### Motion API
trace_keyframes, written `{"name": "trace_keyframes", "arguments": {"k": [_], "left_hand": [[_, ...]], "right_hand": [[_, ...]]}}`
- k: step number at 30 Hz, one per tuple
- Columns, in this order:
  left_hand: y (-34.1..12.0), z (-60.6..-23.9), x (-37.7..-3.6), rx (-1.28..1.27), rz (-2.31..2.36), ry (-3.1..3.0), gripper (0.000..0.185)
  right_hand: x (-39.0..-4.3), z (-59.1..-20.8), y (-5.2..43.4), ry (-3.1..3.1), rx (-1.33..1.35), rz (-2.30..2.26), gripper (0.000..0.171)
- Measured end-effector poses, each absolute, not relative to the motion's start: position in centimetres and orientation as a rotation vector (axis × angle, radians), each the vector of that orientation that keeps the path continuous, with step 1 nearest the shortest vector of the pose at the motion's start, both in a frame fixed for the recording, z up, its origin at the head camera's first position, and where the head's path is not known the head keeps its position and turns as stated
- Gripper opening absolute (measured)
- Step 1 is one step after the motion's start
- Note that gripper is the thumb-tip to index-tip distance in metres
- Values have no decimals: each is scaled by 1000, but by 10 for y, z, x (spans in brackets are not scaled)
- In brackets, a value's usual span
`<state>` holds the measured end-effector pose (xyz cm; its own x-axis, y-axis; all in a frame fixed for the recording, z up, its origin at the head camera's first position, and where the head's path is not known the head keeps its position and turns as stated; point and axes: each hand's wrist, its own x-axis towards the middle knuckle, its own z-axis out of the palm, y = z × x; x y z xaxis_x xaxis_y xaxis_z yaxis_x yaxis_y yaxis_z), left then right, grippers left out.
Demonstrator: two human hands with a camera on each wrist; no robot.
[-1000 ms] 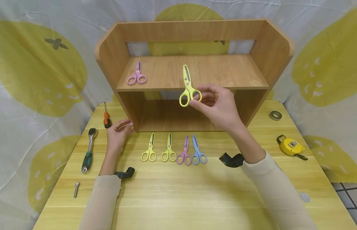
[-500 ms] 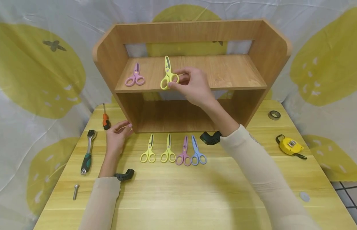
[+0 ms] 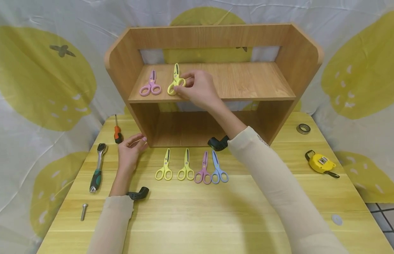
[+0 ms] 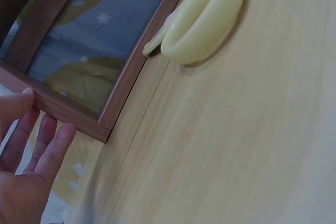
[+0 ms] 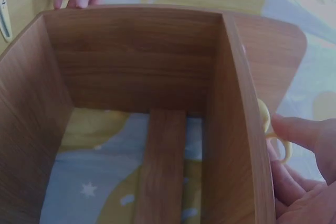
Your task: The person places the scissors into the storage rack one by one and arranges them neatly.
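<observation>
A pair of yellow scissors (image 3: 176, 76), tips pointing to the back, is pinched at its handle loops between the thumb and fingers of my right hand (image 3: 198, 88). It is right at the upper shelf, beside the pink scissors (image 3: 152, 84). In the right wrist view the thumb presses the yellow handle (image 5: 264, 116) at the board's edge. My left hand (image 3: 128, 150) touches the outer left side of the wooden desk shelf (image 3: 244, 84) low down, fingers loosely extended. On the table in front lie two more yellow scissors (image 3: 185, 167), purple scissors (image 3: 203, 171) and blue scissors (image 3: 218, 171).
A screwdriver (image 3: 117, 134), a ratchet wrench (image 3: 96, 173) and a bolt (image 3: 84, 211) lie on the table's left. At the right are a tape roll (image 3: 303, 128), a yellow tape measure (image 3: 321, 162) and a pale disc (image 3: 336, 219). A patterned cloth hangs behind the shelf.
My right hand has carried the yellow scissors left and down from in front of the shelf to the upper board, next to the pink scissors. The left hand has stayed at the shelf's side.
</observation>
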<state>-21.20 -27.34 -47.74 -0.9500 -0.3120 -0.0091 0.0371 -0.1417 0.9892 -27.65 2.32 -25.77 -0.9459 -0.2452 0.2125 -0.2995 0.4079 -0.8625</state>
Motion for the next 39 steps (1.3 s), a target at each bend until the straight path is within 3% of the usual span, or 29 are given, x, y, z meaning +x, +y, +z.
{"name": "trace_keyframes", "arguments": {"k": [14, 22, 39], "left_hand": [[-269, -475, -213, 306, -2183, -1873, 34], [-270, -476, -213, 321, -2202, -1854, 35], [-272, -480, -213, 302, -2206, -1864, 34]], "right_hand": [[-281, -255, 18, -2743, 529, 1310, 33], [-277, -255, 27, -2734, 523, 1403, 49], [-217, -280, 97, -2398, 551, 1648, 47]]}}
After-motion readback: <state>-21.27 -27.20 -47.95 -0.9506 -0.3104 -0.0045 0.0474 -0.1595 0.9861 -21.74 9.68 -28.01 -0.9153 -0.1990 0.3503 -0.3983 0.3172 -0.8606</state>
